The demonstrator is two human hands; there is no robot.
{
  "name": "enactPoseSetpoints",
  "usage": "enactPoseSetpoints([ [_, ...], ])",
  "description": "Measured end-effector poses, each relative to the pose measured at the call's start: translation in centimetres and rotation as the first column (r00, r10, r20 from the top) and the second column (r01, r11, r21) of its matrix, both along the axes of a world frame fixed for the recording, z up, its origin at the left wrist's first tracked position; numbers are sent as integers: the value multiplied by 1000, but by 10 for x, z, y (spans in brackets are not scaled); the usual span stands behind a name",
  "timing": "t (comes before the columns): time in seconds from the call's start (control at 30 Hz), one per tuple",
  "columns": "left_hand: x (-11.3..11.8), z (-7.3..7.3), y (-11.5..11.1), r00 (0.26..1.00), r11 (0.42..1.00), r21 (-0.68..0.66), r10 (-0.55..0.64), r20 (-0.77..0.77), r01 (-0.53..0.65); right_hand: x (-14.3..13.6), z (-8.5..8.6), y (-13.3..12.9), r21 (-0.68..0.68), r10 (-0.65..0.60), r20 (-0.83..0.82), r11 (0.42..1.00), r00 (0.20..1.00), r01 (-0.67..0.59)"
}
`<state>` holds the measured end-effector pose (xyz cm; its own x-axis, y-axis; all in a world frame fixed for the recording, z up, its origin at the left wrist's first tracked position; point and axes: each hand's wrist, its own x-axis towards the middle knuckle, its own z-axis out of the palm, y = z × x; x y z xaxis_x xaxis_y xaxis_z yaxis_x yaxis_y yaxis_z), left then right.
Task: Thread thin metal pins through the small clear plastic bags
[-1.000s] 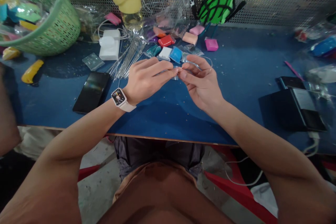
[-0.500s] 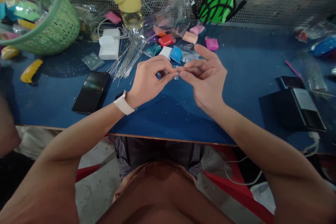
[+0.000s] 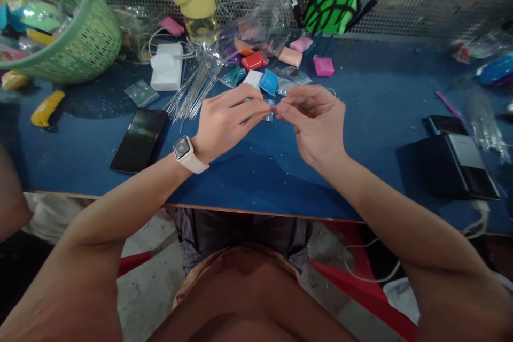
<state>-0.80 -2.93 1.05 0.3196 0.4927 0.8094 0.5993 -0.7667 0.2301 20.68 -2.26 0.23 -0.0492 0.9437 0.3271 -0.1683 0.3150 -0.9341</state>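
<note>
My left hand (image 3: 230, 117), with a white-strapped smartwatch (image 3: 188, 154) on its wrist, is closed in a pinch. Opposite it my right hand (image 3: 318, 120) pinches too, thumb against fingertips. The fingertips of both hands nearly meet above the blue table (image 3: 256, 181). Whatever lies between them is too small and hidden to name. Just beyond the hands lie a blue packet (image 3: 269, 82), a white packet (image 3: 253, 79) and a red packet (image 3: 254, 61). A bundle of thin silvery wires (image 3: 194, 93) spreads out beyond my left hand.
A black phone (image 3: 139, 140) lies left of my left hand. Behind it stand a green basket (image 3: 106, 26) of colourful packets and a yellow-banded bottle (image 3: 198, 5). A green-and-black pouch (image 3: 332, 8) leans on the mesh panel. At right sits a dark box-shaped device (image 3: 444, 165) with a cable.
My left hand has turned, so the watch face now shows. The raised fingers of my right hand have folded down toward the thumb. Both hands stay in nearly the same place.
</note>
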Motion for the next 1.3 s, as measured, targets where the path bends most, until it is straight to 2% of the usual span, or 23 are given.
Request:
enactPoseSetpoints([
  [0.13,-1,0,1,1000,999,33,-6,-14,7,0,1,-1,-5,25,-27,1000,999,-25],
  [0.4,-4,1,2,997,1000,21,9,-72,-7,0,2,-2,9,-5,-9,1000,1000,5],
  [0.6,-5,4,1,997,994,-99,-49,-62,42,1,9,-3,58,-16,37,998,999,14],
  [0.73,-3,11,-1,994,962,-250,-104,43,111,1,15,-7,101,-56,100,994,993,46],
  [0.83,-2,16,-1,966,876,-417,-173,193,240,3,17,-10,123,-45,127,992,991,29],
  [0.93,-6,17,2,920,716,-587,-225,320,379,8,18,-13,157,-34,167,988,985,7],
  [1.03,-10,17,6,889,560,-693,-249,383,455,14,21,-15,186,-24,254,982,967,-25],
  [1.1,-12,17,7,884,504,-727,-267,383,467,15,22,-15,212,-11,293,976,956,-54],
  [1.13,-12,17,7,888,510,-727,-269,372,459,15,23,-15,222,-9,285,973,958,-57],
  [1.17,-11,17,7,897,546,-711,-264,355,443,14,23,-14,221,-10,257,974,966,-49],
  [1.2,-10,17,6,909,614,-672,-247,334,414,12,22,-13,204,-11,217,978,976,-34],
  [1.23,-8,16,5,925,708,-603,-215,314,369,10,21,-11,174,-14,169,985,985,-16],
  [1.3,-5,14,3,956,900,-367,-146,255,235,5,17,-7,95,-18,84,995,996,10],
])
